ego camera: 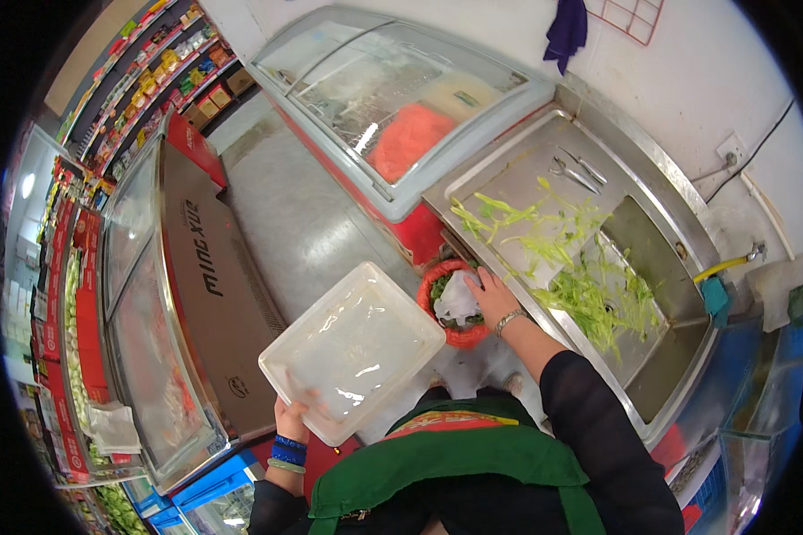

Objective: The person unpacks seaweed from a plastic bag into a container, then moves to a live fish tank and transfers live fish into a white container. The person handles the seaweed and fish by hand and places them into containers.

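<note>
My left hand (292,418) grips the lower left corner of a translucent white plastic tray (352,348), which looks wet and holds no solid goods. Its thumb lies over the rim, with the fingers seen through the plastic beneath. My right hand (490,294) is at a crumpled white plastic bag (458,299) in a round bin with a red liner (465,338). Green leaves show around the bag. Whether the fingers pinch the bag or only rest on it cannot be told.
Right of the bin, a steel sink (642,401) holds scattered pale green leafy stems (599,297). Metal tools (579,172) lie on its drainboard. A glass-topped chest freezer (408,100) stands ahead, a display case (207,294) at left. A yellow hose (721,267) hangs by the tap.
</note>
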### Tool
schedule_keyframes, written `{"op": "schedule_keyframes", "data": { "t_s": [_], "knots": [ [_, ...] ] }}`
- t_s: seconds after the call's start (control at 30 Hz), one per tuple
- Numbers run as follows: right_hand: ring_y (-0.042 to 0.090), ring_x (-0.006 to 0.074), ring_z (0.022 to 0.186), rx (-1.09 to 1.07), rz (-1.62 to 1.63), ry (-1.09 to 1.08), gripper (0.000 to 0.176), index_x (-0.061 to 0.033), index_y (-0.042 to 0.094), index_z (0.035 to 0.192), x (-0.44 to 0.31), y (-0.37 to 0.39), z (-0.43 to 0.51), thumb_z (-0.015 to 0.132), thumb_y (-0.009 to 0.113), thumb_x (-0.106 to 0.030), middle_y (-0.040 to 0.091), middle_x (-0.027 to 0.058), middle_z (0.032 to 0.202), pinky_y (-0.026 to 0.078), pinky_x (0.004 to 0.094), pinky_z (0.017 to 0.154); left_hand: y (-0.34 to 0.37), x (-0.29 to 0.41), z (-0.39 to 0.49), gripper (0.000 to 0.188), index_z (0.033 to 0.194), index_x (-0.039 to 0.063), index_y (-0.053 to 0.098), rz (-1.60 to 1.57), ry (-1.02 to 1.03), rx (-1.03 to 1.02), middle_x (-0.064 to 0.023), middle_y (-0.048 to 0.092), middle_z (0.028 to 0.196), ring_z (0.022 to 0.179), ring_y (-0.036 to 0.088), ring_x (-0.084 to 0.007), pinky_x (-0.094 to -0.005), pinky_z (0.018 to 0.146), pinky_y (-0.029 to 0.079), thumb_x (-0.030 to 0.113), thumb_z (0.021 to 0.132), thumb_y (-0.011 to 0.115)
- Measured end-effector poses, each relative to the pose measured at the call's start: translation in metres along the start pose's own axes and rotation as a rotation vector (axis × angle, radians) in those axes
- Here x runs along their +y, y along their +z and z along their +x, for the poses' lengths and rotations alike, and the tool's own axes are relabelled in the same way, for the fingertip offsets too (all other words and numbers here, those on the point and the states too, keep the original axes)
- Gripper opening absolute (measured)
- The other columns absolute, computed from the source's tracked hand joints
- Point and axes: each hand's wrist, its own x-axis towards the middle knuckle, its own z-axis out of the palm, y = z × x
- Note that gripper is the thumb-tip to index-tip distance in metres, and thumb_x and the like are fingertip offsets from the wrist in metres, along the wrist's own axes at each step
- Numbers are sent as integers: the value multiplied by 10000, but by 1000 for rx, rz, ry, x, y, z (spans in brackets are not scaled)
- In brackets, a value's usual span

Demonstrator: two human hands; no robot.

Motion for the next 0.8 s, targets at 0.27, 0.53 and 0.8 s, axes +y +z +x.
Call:
{"op": "schedule_keyframes", "data": {
  "t_s": [0.27,0.53,0.8],
  "knots": [
    [564,302,989,49,543,155,234,-51,619,1029,69,-42,-122,799,584,-80,566,127,1103,481,371,836,97,23,-12,790,1414,78,283,-13,4,-113,-141,541,1076,945,578,-269,-449,720,552,6,644,449],
    [616,293,747,326,797,642,123,-33,670,865,148,-66,-228,803,578,-86,632,130,873,506,358,671,258,7,3,741,1373,41,312,187,54,-396,-142,556,1051,902,582,-259,-403,719,534,6,647,452],
    [619,289,740,542,747,868,130,-40,675,864,161,-65,-329,799,569,-80,642,120,833,505,354,668,418,-32,22,632,1324,39,341,436,149,-727,-76,533,1038,898,562,-176,-337,747,521,-11,713,495]
  ]
}}
